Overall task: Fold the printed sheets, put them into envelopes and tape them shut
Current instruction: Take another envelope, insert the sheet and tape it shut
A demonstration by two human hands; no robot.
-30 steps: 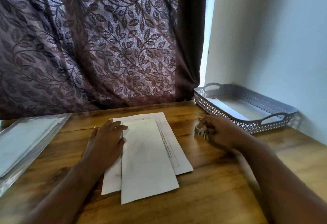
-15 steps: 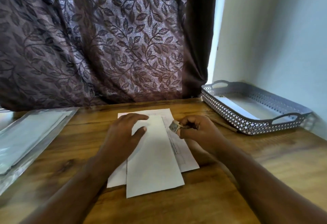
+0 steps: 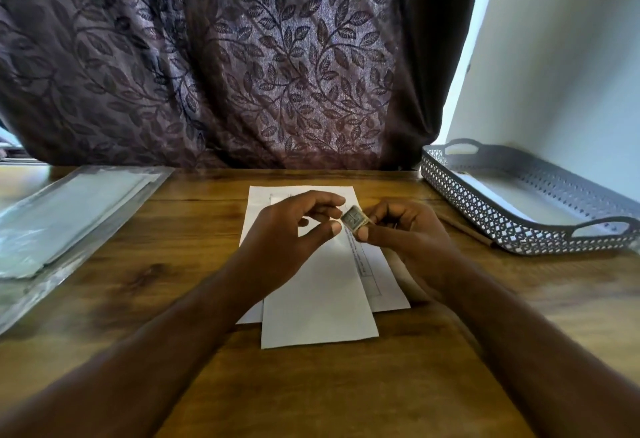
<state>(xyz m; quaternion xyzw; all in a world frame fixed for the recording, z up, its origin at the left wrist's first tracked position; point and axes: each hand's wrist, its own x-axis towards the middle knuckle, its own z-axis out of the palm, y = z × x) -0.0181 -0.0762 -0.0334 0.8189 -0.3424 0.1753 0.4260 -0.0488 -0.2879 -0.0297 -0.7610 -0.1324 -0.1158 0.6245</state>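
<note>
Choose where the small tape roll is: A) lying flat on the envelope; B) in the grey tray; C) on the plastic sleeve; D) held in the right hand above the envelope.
D: the right hand pinches the tape roll above the envelope, and the left hand is close beside it.

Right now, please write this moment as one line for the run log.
right hand: holds tape roll | left hand: at roll, grip unclear | envelope: flat on printed sheet

From where I stand nothing reads: the print line on the printed sheet [image 3: 360,257] and the marks on the tape roll [image 3: 354,218] are too blurred.
</note>
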